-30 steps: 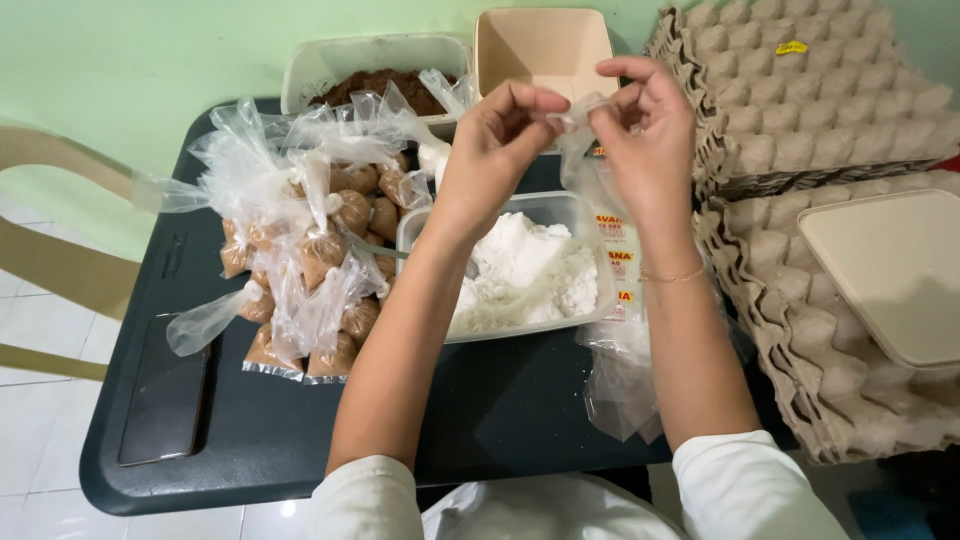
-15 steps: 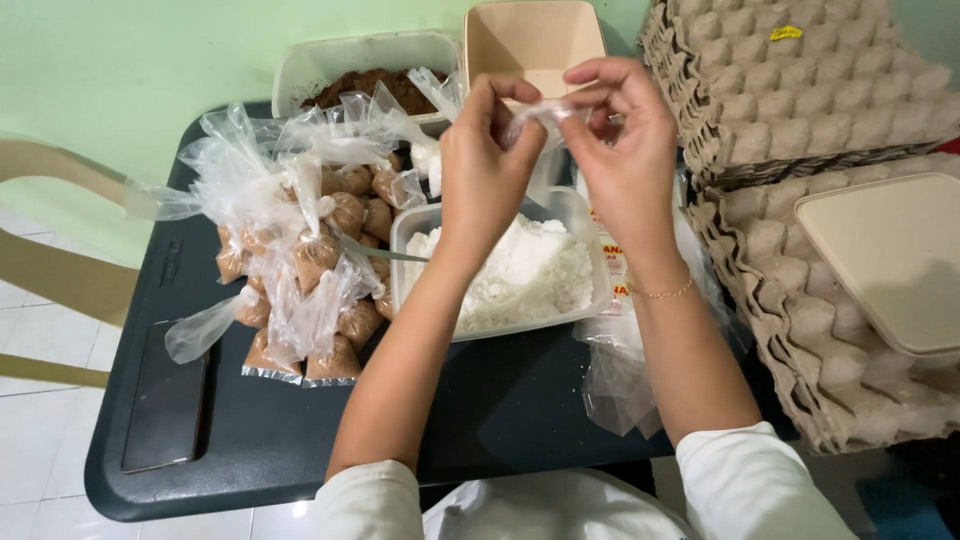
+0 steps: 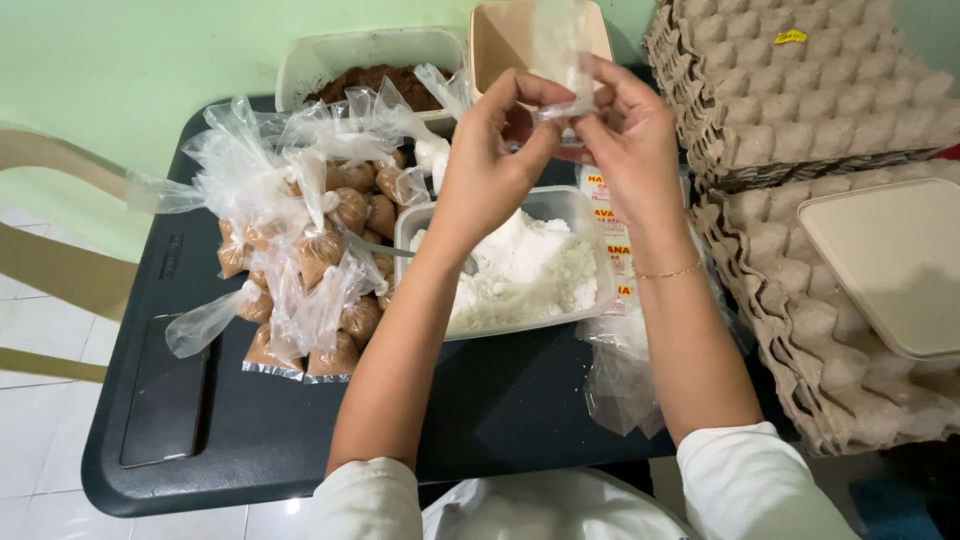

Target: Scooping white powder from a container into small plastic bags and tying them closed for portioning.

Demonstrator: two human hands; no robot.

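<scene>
A: Clear plastic, item one: small empty bag [image 3: 562, 50], pinched at its lower edge between both hands, standing up above them in front of the beige square tub [image 3: 500, 45]. Left hand [image 3: 490, 165] and right hand [image 3: 630, 150] meet fingertip to fingertip; thumbs and forefingers pressed onto the film, remaining fingers curled.

B: Handling note?

A: Judged only: rub the two layers apart with the thumbs, keep the grip light so the thin film does not tear, and hold the mouth over the container [image 3: 520, 270] of white powder, at 6 o'clock from the fingers.

B: Surroundings?

A: At 9 o'clock, a heap of knotted bags of brown powder [image 3: 310, 260], loose tails splayed. At 11 o'clock, a tub of dark brown powder [image 3: 370, 85]. A spoon handle [image 3: 385, 250] reaches into the white powder from the left. At 5 o'clock, a stack of spare printed bags [image 3: 620, 370]. At 3 o'clock, egg trays [image 3: 800, 110], a beige lid [image 3: 890, 265] resting on the lower pile. At 8 o'clock, a dark phone [image 3: 165, 395] flat on the black table [image 3: 520, 410].

B: Obstructions?

A: Bag tails crowd the left side; the forearms cross over the white powder.
</scene>
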